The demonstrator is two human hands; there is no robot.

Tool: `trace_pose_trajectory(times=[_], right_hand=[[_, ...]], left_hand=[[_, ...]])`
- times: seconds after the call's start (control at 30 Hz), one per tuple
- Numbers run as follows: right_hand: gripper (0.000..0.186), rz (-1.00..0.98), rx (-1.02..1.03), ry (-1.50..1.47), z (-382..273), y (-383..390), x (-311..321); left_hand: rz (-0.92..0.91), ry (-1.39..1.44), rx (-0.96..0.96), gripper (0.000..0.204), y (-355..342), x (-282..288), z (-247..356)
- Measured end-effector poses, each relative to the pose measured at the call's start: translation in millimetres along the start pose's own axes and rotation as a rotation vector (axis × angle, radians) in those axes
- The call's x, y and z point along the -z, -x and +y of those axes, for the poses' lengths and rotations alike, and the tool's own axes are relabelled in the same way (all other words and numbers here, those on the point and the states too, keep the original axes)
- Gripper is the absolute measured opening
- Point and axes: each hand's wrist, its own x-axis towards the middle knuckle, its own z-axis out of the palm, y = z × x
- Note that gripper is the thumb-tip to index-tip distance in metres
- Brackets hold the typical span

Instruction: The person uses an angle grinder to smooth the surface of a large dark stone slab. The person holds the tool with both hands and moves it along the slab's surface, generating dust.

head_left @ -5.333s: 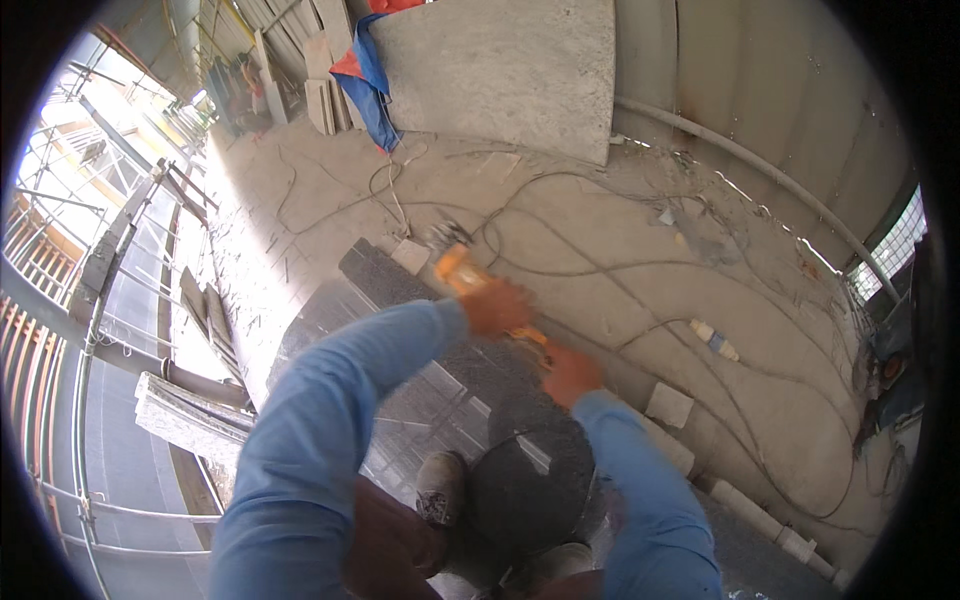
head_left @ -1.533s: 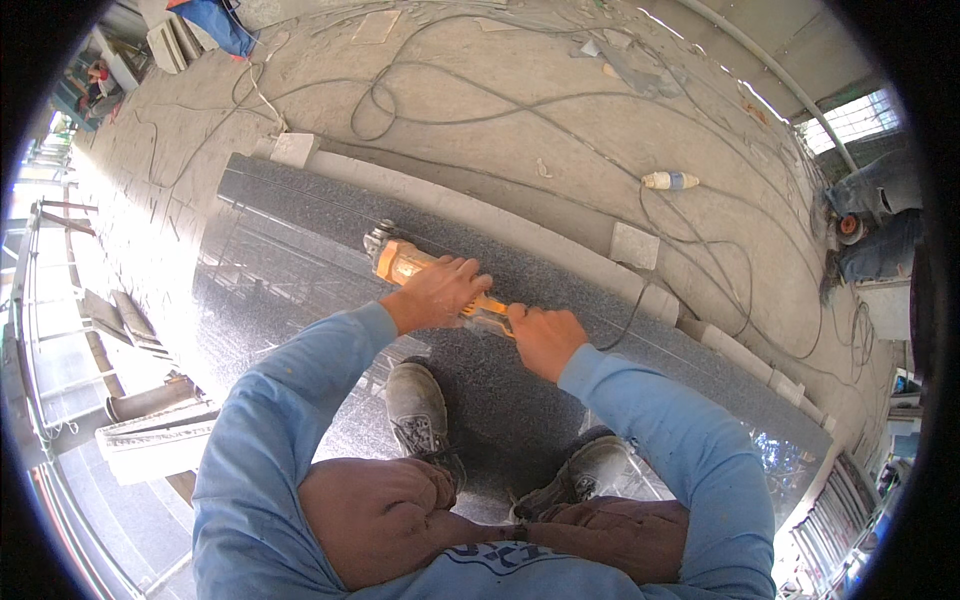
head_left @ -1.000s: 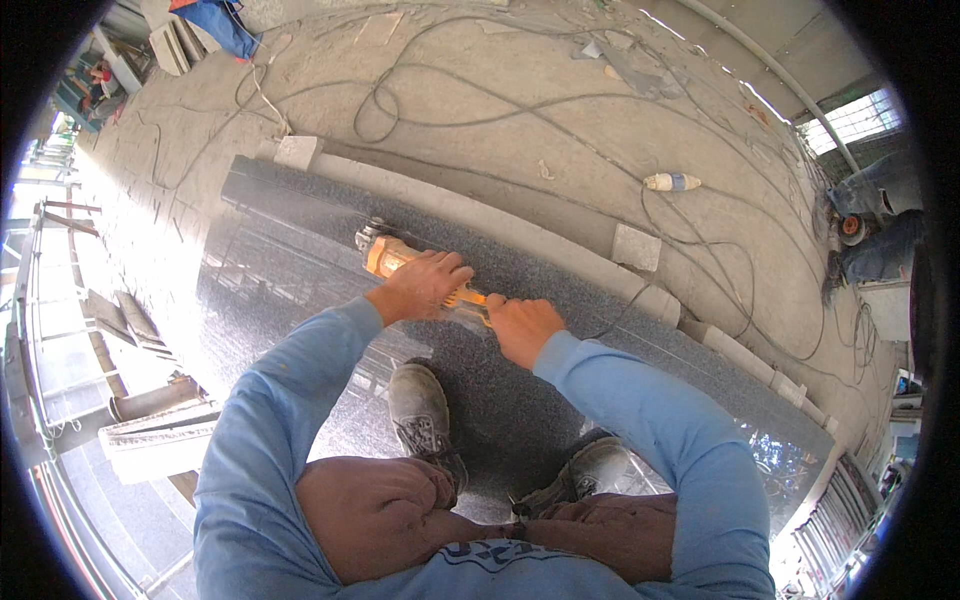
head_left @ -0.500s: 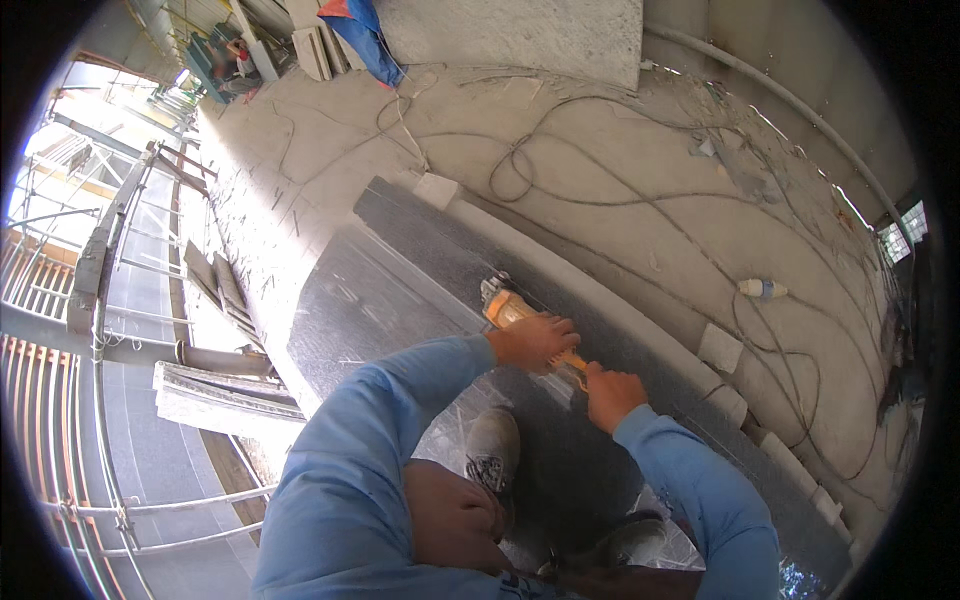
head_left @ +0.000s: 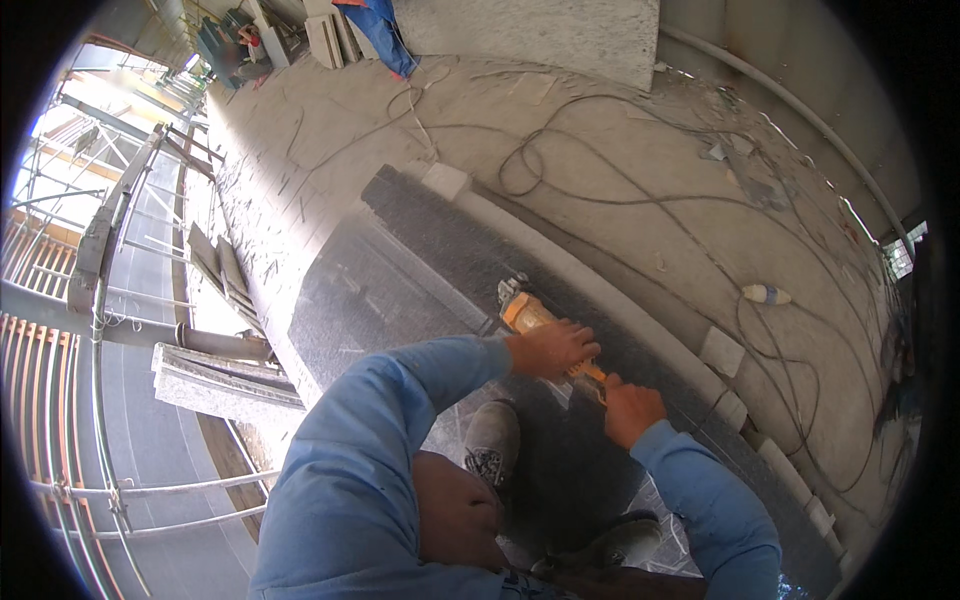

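An orange angle grinder [head_left: 530, 313] rests its metal head over the dark grey stone slab [head_left: 345, 280], beside a long dark strip [head_left: 440, 225] along the slab's far edge. My left hand [head_left: 552, 348] is wrapped over the grinder's body from above. Behind it, my right hand [head_left: 632, 408] grips the yellow-orange rear end. The disc's contact with the stone is too small to make out. Both of my arms are in light blue sleeves, and my shoe [head_left: 493, 440] stands on the slab close to the tool.
Pale stone blocks [head_left: 723, 350] line the slab's far side. Dark cables loop over the dusty floor [head_left: 600, 150], with a pale connector [head_left: 767, 294] among them. Metal railings [head_left: 150, 490] and stacked slabs [head_left: 220, 385] stand at left. A person [head_left: 252, 55] is far off at upper left.
The grinder and both hands have shifted slightly right and nearer along the dark strip. My view has moved a little as well. Both hands keep their hold.
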Motion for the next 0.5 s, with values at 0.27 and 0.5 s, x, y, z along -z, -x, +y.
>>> trace_pose_trajectory(times=[0.27,0.5], right_hand=[[0.023,-0.038,0.011,0.016,-13,-26,-3],[0.028,0.008,0.015,-0.048,-10,-39,-5]], left_hand=[[0.006,-0.012,0.033,0.073,14,-11,-23],[0.003,-0.04,0.066,0.068,12,-9,-33]])
